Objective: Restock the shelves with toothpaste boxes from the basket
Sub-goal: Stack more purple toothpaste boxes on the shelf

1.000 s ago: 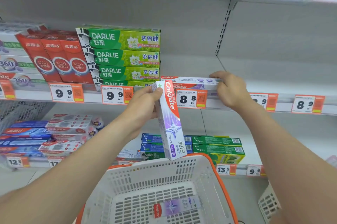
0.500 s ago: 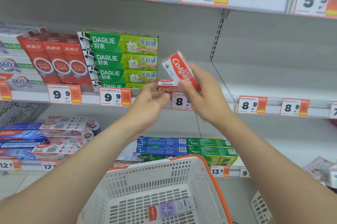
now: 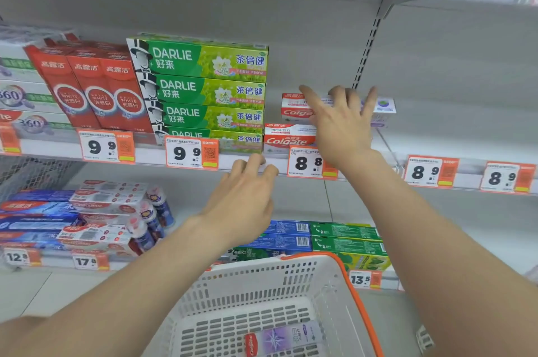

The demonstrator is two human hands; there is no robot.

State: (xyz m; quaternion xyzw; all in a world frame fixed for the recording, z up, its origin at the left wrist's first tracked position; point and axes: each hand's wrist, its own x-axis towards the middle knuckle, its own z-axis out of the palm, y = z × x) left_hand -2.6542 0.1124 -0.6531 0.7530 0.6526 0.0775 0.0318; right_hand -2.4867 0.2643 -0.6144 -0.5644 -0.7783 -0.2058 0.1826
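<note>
Right hand (image 3: 343, 126), fingers splayed, presses the upper Colgate box (image 3: 295, 108); left hand (image 3: 244, 205) loosely curled, empty. Purple Colgate box (image 3: 286, 339) in basket (image 3: 247, 281): likely a light, stiff, crushable carton. Pinch across its long sides.

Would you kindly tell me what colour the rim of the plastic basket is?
Orange rim on the white perforated basket; head view.

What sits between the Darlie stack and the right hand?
Head view: the lower Colgate box beside the Darlie stack, and the upper Colgate box under the right hand.
</note>
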